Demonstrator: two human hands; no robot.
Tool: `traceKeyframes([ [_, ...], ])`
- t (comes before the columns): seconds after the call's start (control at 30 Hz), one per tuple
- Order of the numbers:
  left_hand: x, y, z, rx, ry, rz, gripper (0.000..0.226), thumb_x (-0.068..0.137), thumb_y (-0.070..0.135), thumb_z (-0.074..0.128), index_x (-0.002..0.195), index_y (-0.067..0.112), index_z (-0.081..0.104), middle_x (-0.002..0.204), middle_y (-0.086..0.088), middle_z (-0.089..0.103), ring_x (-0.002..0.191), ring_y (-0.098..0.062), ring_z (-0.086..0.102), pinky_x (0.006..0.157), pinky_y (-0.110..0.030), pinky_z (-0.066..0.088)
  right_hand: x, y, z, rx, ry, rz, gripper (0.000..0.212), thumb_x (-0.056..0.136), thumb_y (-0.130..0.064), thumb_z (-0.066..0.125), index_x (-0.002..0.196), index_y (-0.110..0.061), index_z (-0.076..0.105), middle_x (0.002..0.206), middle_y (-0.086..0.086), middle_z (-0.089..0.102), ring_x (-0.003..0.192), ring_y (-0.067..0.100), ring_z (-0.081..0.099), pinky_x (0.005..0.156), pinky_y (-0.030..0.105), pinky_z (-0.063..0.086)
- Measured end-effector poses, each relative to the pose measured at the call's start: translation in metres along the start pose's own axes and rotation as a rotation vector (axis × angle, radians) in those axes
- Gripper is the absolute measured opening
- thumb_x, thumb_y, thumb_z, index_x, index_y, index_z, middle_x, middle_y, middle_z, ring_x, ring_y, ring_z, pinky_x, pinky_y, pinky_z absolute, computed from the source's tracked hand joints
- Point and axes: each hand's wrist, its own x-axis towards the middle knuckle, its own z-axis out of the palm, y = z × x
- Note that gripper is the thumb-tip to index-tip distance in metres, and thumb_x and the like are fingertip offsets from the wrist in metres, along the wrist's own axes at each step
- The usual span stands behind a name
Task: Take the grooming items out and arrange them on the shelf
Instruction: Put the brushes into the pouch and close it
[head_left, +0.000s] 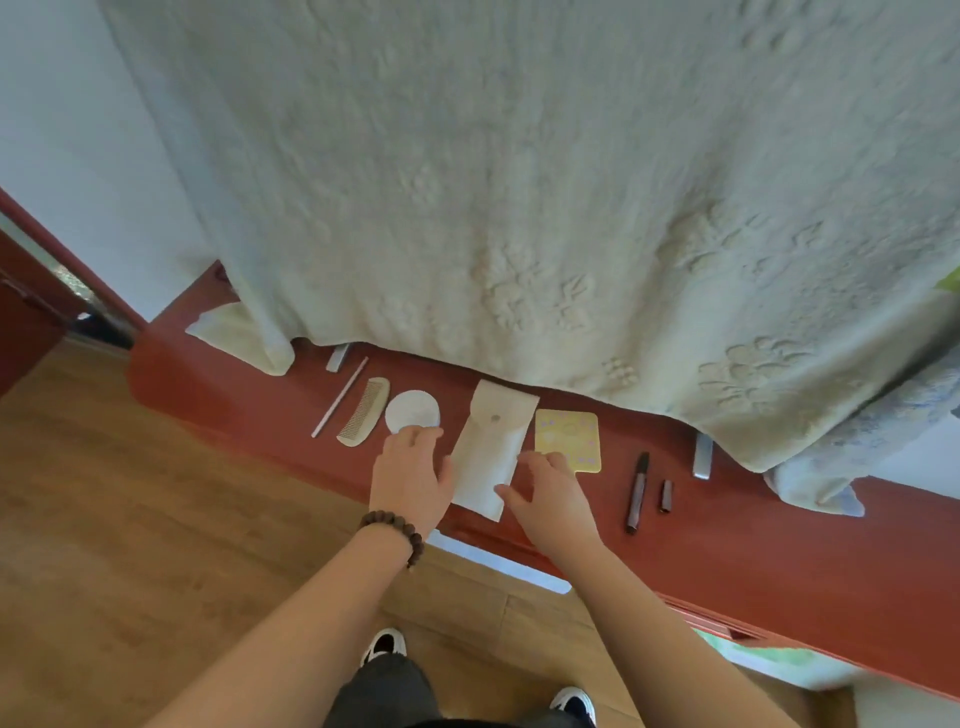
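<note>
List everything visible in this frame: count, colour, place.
dark red wooden shelf: 1, runs left to right
pale embossed cloth: 1, cream, hangs over shelf's back
thin pale stick: 1, far left
cream wooden comb: 1, right of stick
white round pad: 1, right of comb
white snap-button pouch: 1, centre
yellow patterned card: 1, right of pouch
dark pen-like tool: 1, right of card
small dark cap: 1, beside tool
grey metal pieces: 2, at cloth's edge, one left, one right
wood floor: brown, below
beaded bracelet: 1, brown, left wrist
shoes: 2, black-white
hands: left hand by pad, right hand on pouch's edge
</note>
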Motion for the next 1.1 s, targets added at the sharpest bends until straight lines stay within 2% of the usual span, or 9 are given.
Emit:
traceKeyframes([
  [0.2, 0.033, -0.053, -0.023, -0.048, -0.034, 0.202, 0.031, 0.086, 0.014, 0.06, 0.117, 0.009, 0.06, 0.116, -0.008, 0.06, 0.108, -0.027, 0.054, 0.088, -0.037, 0.05, 0.025, -0.055, 0.059, -0.119, 0.199, 0.447, 0.09, 0.077, -0.06, 0.065, 0.14, -0.008, 0.026, 0.134, 0.014, 0.044, 0.124, 0.031, 0.043, 0.1, 0.037, 0.041],
  [0.3, 0.044, -0.074, -0.035, -0.076, -0.061, 0.254, 0.032, 0.087, 0.014, 0.059, 0.119, 0.01, 0.059, 0.118, -0.006, 0.058, 0.109, -0.023, 0.053, 0.089, -0.033, 0.049, 0.038, -0.069, 0.071, 0.041, 0.242, 0.632, 0.079, 0.076, -0.043, 0.075, 0.13, -0.003, 0.034, 0.131, 0.016, 0.048, 0.124, 0.032, 0.045, 0.102, 0.039, 0.041],
  [0.4, 0.053, -0.086, -0.045, -0.101, -0.092, 0.28, 0.033, 0.088, 0.014, 0.058, 0.121, 0.012, 0.058, 0.124, -0.006, 0.056, 0.116, -0.022, 0.05, 0.092, -0.036, 0.05, 0.044, -0.076, 0.072, 0.22, 0.256, 0.704, 0.062, 0.078, -0.027, 0.075, 0.121, -0.004, 0.037, 0.123, 0.016, 0.055, 0.114, 0.035, 0.055, 0.087, 0.041, 0.049],
  [0.5, 0.059, -0.091, -0.052, -0.118, -0.128, 0.299, 0.033, 0.089, 0.015, 0.057, 0.122, 0.013, 0.057, 0.127, -0.005, 0.054, 0.118, -0.022, 0.048, 0.091, -0.035, 0.05, 0.04, -0.08, 0.066, 0.35, 0.29, 0.683, 0.045, 0.084, -0.013, 0.067, 0.118, -0.004, 0.039, 0.117, 0.015, 0.059, 0.101, 0.032, 0.06, 0.072, 0.034, 0.046],
  [0.67, 0.059, -0.075, -0.058, -0.299, -0.173, 0.214, 0.032, 0.088, 0.016, 0.06, 0.12, 0.012, 0.058, 0.124, -0.003, 0.055, 0.118, -0.017, 0.048, 0.092, -0.02, 0.038, 0.015, -0.088, 0.052, 0.533, 0.334, 0.524, 0.039, 0.083, -0.015, 0.067, 0.115, -0.016, 0.045, 0.112, 0.004, 0.062, 0.092, 0.019, 0.059, 0.075, 0.032, 0.048],
  [0.8, 0.057, -0.051, -0.066, -0.731, -0.417, -0.076, 0.058, 0.078, 0.031, 0.075, 0.129, 0.02, 0.051, 0.125, 0.005, 0.056, 0.114, -0.01, 0.055, 0.1, -0.034, 0.046, -0.013, -0.11, 0.04, 0.727, 0.333, 0.332, 0.033, 0.082, -0.017, 0.07, 0.108, -0.021, 0.051, 0.102, -0.004, 0.066, 0.092, 0.013, 0.064, 0.073, 0.026, 0.052],
  [0.87, 0.057, -0.042, -0.071, -0.915, -0.512, -0.132, 0.056, 0.073, 0.029, 0.08, 0.123, 0.026, 0.055, 0.117, 0.004, 0.064, 0.104, -0.01, 0.063, 0.095, -0.042, 0.051, -0.023, -0.119, 0.036, 0.766, 0.317, 0.27, 0.033, 0.082, -0.017, 0.071, 0.108, -0.022, 0.052, 0.1, -0.004, 0.067, 0.091, 0.012, 0.065, 0.07, 0.023, 0.052],
  [1.03, 0.056, -0.032, -0.077, -1.012, -0.473, -0.108, 0.044, 0.067, 0.024, 0.08, 0.108, 0.03, 0.062, 0.103, 0.003, 0.071, 0.095, -0.016, 0.069, 0.085, -0.049, 0.056, -0.029, -0.12, 0.029, 0.682, 0.256, 0.2, 0.031, 0.082, -0.024, 0.072, 0.107, -0.026, 0.055, 0.1, -0.006, 0.069, 0.09, 0.01, 0.066, 0.076, 0.029, 0.056],
  [1.1, 0.055, -0.031, -0.08, -1.036, -0.458, -0.108, 0.041, 0.072, 0.017, 0.078, 0.108, 0.029, 0.062, 0.104, 0.002, 0.071, 0.095, -0.018, 0.068, 0.085, -0.049, 0.056, -0.028, -0.116, 0.018, 0.579, 0.277, 0.136, 0.03, 0.083, -0.025, 0.071, 0.109, -0.024, 0.057, 0.099, -0.008, 0.069, 0.087, 0.003, 0.065, 0.076, 0.019, 0.053],
])
